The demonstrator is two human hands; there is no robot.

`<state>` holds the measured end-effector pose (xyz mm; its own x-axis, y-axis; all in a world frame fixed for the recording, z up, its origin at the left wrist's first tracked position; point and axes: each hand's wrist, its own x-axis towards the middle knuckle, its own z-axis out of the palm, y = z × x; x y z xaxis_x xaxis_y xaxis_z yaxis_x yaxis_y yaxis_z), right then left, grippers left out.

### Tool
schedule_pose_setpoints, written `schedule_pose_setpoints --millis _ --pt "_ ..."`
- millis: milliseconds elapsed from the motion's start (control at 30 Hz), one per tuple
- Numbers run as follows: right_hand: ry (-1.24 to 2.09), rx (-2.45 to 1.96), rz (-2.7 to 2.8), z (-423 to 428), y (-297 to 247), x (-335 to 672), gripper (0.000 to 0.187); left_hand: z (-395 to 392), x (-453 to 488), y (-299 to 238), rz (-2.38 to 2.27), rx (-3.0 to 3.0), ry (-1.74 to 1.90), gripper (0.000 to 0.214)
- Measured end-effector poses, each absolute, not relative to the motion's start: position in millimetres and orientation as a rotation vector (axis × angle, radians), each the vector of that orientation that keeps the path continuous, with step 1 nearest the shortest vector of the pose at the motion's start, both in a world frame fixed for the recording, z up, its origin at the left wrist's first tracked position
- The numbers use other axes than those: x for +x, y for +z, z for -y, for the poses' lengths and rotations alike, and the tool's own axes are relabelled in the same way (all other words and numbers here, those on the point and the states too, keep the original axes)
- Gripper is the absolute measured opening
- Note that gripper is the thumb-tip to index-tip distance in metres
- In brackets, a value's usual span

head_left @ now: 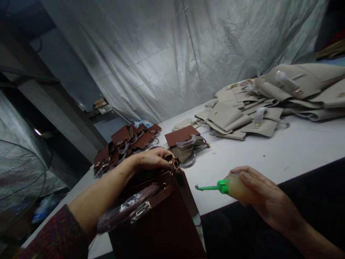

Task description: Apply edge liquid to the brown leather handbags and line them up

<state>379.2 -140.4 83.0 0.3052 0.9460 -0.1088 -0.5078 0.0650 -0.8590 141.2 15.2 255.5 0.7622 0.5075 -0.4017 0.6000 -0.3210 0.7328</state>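
Observation:
A dark reddish-brown handbag (159,226) stands upright at the near table edge, its plastic-wrapped handle (129,207) hanging over the front beside a metal clasp. My left hand (155,158) reaches across the bag's top and is closed on the upper edge at the far corner, close to a small gold-coloured ring; some fingertips are hidden. To the right, my right hand (256,187) is wrapped round a squeeze bottle of yellowish glue (241,187). The bottle's green nozzle (211,187) points left toward the bag, apart from it, with dark residue on its tip.
Brown bag pieces (121,144) with wrapped handles are heaped at the table's left. Another brown piece (182,136) lies behind the bag. Beige bag parts (229,118) are piled at the right on the white table (309,140). Silvery sheeting (161,64) hangs behind; a fan (21,187) stands left.

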Motion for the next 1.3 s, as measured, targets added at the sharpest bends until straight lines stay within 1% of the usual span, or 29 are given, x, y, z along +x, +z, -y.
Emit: schedule_pose_setpoints --millis 167,333,433,567,667,800,933,1033,1167,1300 --pt "1.103 -0.943 0.617 134 93 378 0.052 -25 142 248 -0.818 2.0 -0.062 0.022" --pt "1.081 -0.905 0.649 136 97 387 0.039 -21 121 264 -0.874 1.953 -0.019 0.027" --pt "1.081 -0.916 0.615 141 96 392 0.034 -10 109 276 -0.896 1.934 -0.095 0.029" --pt "1.108 -0.931 0.598 147 93 392 0.035 8 108 272 -0.883 1.793 -0.26 0.03" --pt "1.145 -0.915 0.616 148 90 391 0.036 11 116 255 -0.856 1.701 -0.267 0.027" --pt "1.136 -0.934 0.642 148 83 395 0.036 -7 130 216 -0.844 1.693 -0.246 0.019" --pt "1.041 -1.002 0.698 147 71 404 0.036 -34 143 168 -0.842 1.694 -0.336 0.013" --pt "0.918 -1.118 0.859 143 57 411 0.037 -47 146 138 -0.839 1.691 -0.371 0.011" --pt "0.736 -1.2 1.145 131 41 408 0.034 -55 143 111 -0.824 1.644 -0.382 0.011" --pt "0.708 -1.158 1.268 117 36 397 0.028 -58 140 98 -0.829 1.583 -0.387 0.017"
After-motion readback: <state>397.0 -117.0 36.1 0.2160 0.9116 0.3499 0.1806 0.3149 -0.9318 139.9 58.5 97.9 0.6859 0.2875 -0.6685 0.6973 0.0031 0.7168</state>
